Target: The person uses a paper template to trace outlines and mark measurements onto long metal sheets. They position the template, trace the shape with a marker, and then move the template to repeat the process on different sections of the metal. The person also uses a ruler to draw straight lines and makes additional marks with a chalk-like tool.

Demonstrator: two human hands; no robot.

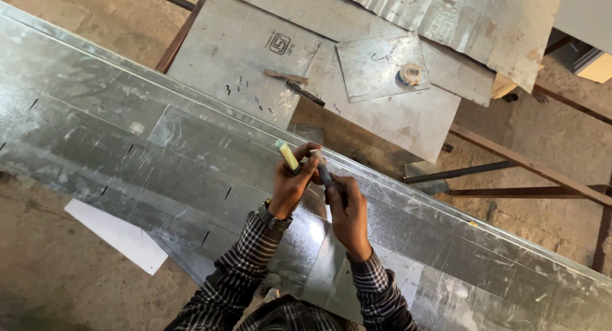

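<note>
- Checked sleeves (245,257), lower centre of the frame: you are reaching both forearms up over the long galvanised sheet (159,159), with a watch showing on the left wrist.
- Left hand (290,184), centre of the frame: you are closing your fingers around a pale yellow-green marker (287,155), its capped end pointing to the upper left.
- Right hand (347,213), just beside the left and touching it at the fingertips: you are wrapping it around a dark, slim tool (324,173); I cannot tell what kind it is or whether its tip is meeting the metal.
- Long galvanised sheet, running from the upper left to the lower right: it is looking dull grey, scuffed and folded along its far edge, and it is already carrying several short dark tick marks (227,192) to the left of your hands. To the right of your hands no such marks are showing, so the marking is judged partly done.
- Flat offcut sheets (382,108), upper centre: they are lying stacked on a rusty frame, a small round fitting (410,73) resting on the top plate.
- White sheet (118,235), lower left: it is lying on the floor, partly under the metal.
</note>
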